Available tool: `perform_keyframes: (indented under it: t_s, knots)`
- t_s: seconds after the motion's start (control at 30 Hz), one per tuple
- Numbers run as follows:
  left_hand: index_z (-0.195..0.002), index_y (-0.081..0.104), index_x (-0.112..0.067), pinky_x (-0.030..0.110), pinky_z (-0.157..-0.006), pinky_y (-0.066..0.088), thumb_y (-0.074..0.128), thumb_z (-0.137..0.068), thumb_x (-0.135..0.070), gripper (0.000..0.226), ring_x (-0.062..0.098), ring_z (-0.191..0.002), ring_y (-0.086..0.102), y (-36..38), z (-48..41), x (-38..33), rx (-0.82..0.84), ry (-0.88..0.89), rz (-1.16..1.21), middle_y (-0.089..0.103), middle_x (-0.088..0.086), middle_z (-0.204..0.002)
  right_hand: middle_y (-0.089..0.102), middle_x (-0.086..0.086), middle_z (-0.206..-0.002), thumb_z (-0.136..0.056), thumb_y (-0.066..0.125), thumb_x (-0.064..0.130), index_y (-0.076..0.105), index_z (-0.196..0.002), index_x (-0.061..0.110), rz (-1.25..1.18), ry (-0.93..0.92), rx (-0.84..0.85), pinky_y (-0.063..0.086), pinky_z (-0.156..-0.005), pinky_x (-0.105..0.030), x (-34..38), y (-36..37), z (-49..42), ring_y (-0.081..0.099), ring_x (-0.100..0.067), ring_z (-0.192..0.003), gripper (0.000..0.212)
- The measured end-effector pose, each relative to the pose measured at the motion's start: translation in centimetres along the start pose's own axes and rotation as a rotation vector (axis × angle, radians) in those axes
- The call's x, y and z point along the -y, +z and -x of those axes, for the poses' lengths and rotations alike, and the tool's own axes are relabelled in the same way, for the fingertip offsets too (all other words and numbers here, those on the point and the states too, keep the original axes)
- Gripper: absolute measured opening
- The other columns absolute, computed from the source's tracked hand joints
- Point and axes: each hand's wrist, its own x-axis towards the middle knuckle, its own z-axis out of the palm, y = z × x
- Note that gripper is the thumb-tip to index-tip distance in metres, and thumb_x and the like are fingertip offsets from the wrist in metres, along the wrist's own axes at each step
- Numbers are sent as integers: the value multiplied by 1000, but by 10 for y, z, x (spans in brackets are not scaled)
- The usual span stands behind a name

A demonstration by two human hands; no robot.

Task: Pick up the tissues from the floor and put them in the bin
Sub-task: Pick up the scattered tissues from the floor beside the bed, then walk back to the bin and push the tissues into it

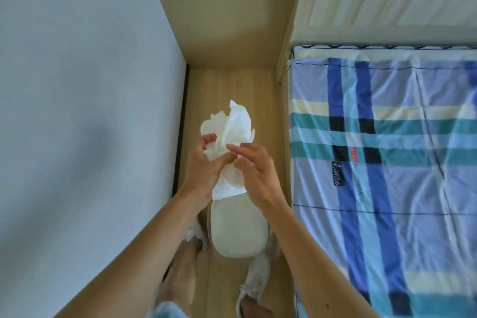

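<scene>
A bunch of crumpled white tissues (233, 129) is held up above the floor in my left hand (206, 170), whose fingers are closed around its middle. My right hand (254, 170) touches the bunch from the right with its fingertips pinched on the paper. Directly below the hands stands the white bin (238, 232), its lid shut. One more white tissue (193, 233) lies on the floor at the bin's left side, partly hidden by my left forearm.
I stand in a narrow strip of wooden floor (227, 90) between a pale wall (77, 111) on the left and a bed with a blue checked cover (387, 162) on the right. My feet in white slippers (254, 284) flank the bin.
</scene>
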Motion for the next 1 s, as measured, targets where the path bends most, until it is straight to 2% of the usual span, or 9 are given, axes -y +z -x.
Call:
perform_keyframes:
  t_s: [0.07, 0.13, 0.23, 0.37, 0.43, 0.57, 0.67, 0.87, 1.0]
  knots:
    - [-119, 61, -25, 49, -78, 63, 80, -74, -11, 50, 23, -93, 73, -4, 48, -18, -4, 35, -64, 72, 2, -110, 47, 8, -131, -93, 61, 7, 68, -96, 55, 87, -47, -2, 54, -89, -19, 27, -8, 42, 55, -10, -118, 48]
    - [-117, 61, -25, 45, -76, 64, 77, -73, -6, 51, 19, -90, 73, -6, 95, -30, 2, 66, -111, 72, 1, -108, 41, 9, -130, -87, 68, 6, 66, -104, 46, 229, -105, -29, 48, -76, -3, 48, -12, 85, 53, -4, -109, 43]
    - [-124, 53, -27, 29, -65, 63, 78, -70, 0, 65, 5, -82, 73, -6, 157, -36, 43, 117, -120, 68, -5, -109, 38, 4, -134, -82, 75, 6, 57, -117, 29, 334, -125, -137, 43, -70, 3, 60, -10, 149, 55, -5, -101, 45]
    - [-119, 50, -34, 12, -56, 54, 83, -70, -6, 66, -13, -78, 67, 4, 224, -28, 166, 192, -219, 69, -23, -96, 40, -5, -136, -79, 80, 12, 44, -128, 20, 360, -157, -372, 45, -64, -4, 54, -9, 233, 56, -7, -91, 61]
    - [-113, 54, -34, 7, -54, 50, 85, -70, -10, 58, -10, -78, 67, 11, 256, -22, 282, 205, -293, 67, -23, -95, 42, -4, -134, -78, 80, 15, 40, -132, 19, 326, -148, -514, 45, -65, -7, 47, -12, 276, 52, -5, -96, 68]
    - [-96, 62, -36, 30, -72, 61, 85, -68, -18, 40, 8, -87, 72, 24, 331, 2, 558, 269, -445, 73, -15, -91, 46, 2, -131, -76, 79, 14, 35, -137, 27, 232, -109, -755, 45, -74, -16, 30, -15, 368, 50, 1, -97, 76]
    - [-93, 62, -39, 32, -75, 61, 84, -64, -26, 38, 11, -91, 71, 33, 394, 24, 683, 338, -524, 72, -15, -91, 51, 6, -126, -76, 79, 18, 37, -134, 31, 180, -64, -935, 48, -76, -21, 14, -22, 436, 53, 9, -94, 73]
    - [-96, 68, -35, 30, -77, 60, 84, -67, -32, 33, 6, -87, 71, 60, 522, 82, 976, 554, -723, 75, -13, -91, 62, 5, -120, -77, 78, 9, 46, -128, 33, 74, 15, -1226, 57, -81, -30, -30, -42, 576, 64, -9, -98, 64]
    - [-91, 64, -41, 13, -74, 53, 86, -69, -32, 33, -3, -89, 67, 79, 619, 136, 1135, 700, -762, 71, -24, -92, 68, -1, -116, -81, 75, 4, 56, -126, 21, 50, 49, -1392, 58, -84, -33, -68, -58, 682, 68, -16, -100, 52]
